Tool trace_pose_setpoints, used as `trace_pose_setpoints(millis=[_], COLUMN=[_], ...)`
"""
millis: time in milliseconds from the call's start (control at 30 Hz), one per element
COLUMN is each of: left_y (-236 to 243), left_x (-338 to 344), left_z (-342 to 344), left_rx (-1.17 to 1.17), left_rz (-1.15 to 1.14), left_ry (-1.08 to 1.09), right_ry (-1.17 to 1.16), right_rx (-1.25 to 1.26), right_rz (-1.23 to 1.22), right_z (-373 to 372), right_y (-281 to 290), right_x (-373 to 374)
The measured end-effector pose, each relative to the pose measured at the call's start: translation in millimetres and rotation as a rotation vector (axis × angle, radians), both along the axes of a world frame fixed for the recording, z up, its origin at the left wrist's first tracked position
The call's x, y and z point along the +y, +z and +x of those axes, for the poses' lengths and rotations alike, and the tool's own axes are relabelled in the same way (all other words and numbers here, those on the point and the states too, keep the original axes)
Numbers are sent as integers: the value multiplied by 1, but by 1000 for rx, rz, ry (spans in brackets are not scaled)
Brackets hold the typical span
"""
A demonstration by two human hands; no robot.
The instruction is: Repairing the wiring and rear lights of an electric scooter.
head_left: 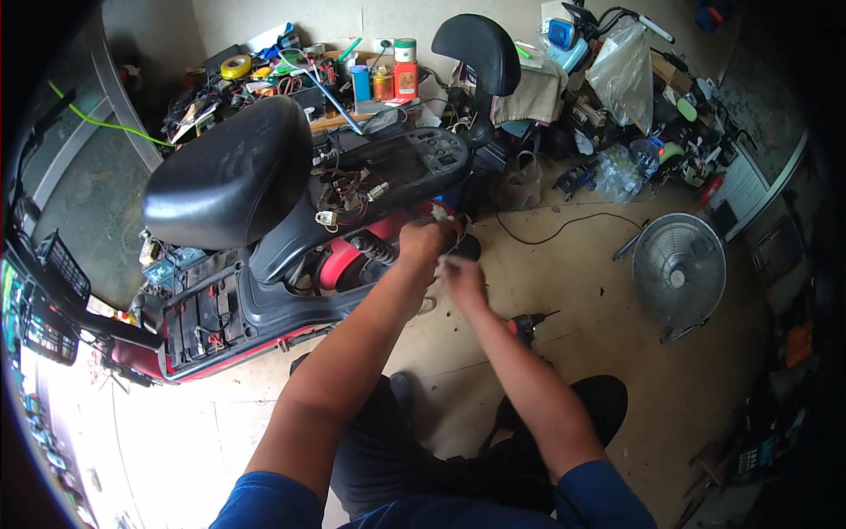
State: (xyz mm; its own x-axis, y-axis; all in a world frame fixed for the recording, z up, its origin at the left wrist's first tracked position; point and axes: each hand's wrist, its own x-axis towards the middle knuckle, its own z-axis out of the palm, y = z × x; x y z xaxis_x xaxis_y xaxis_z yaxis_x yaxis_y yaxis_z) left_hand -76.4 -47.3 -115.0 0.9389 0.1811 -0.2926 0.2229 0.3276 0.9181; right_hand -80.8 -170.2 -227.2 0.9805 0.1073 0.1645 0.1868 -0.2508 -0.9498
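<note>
A red and black scooter (269, 264) has its seat (225, 176) on it and wire connectors (348, 198) lying loose over its body. My left hand (423, 238) is closed at the scooter's rear end, by a small pale part (441, 213); what it grips is hidden. My right hand (463, 273) is just below and right of it, fingers curled, on something too small to make out. A shock absorber (374, 249) and a red panel (339, 264) show left of my hands. On the floor below my right hand lies a red and black drill (526, 324).
A cluttered bench (322, 119) and a black backrest (476, 53) stand behind the scooter. At right are a floor fan (677, 278) with a cable across the floor and piled bags (621, 79). My knees and feet are below my arms. Batteries (194, 326) sit in the scooter's floorboard.
</note>
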Motion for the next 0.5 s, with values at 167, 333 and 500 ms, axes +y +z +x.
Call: trace_pose_setpoints(millis=[167, 333, 500], left_y=[2, -12, 49], left_x=[8, 19, 11], left_z=[-7, 3, -27], left_rx=[-36, -155, -234], left_rz=[-99, 325, 1566], left_ry=[-45, -89, -79], right_ry=[117, 257, 212], right_rx=[238, 328, 496], right_rz=[285, 322, 608], right_z=[20, 40, 36], right_y=[108, 117, 115], right_x=[-2, 7, 9])
